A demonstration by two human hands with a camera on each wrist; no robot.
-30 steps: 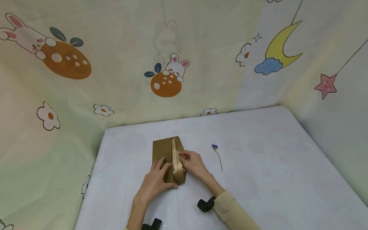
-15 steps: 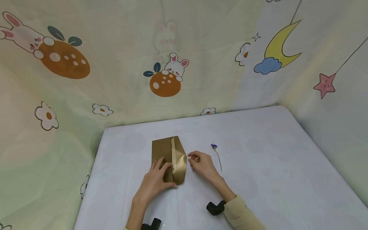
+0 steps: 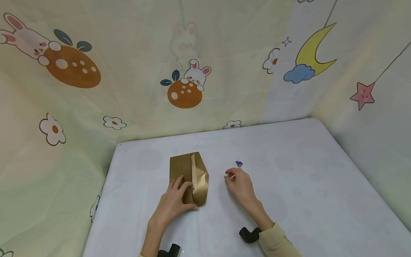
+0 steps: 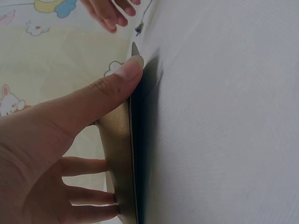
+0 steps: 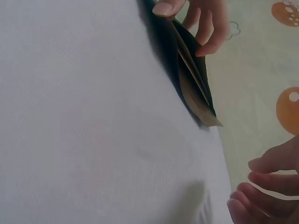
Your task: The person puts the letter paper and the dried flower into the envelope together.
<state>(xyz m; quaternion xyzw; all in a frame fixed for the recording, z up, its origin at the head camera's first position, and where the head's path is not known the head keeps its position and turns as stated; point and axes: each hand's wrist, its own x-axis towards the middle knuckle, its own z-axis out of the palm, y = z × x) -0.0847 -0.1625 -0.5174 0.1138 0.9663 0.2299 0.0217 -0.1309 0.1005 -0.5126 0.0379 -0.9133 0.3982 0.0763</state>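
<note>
On the white table (image 3: 305, 171) I saw from afar the gold envelope (image 3: 184, 167). The left hand (image 3: 174, 200) held it between thumb and spread fingers. The right hand (image 3: 240, 185), loosely bent, seemed just beside the purple flower (image 3: 239, 164).

The envelope (image 3: 187, 169) is gold — the flower (image 3: 239, 164) purple (tablecloth (image 3: 302, 185) white)

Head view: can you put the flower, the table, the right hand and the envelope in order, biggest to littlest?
1. Table
2. Envelope, partly covered
3. Right hand
4. Flower; only its top shows past that hand
</note>
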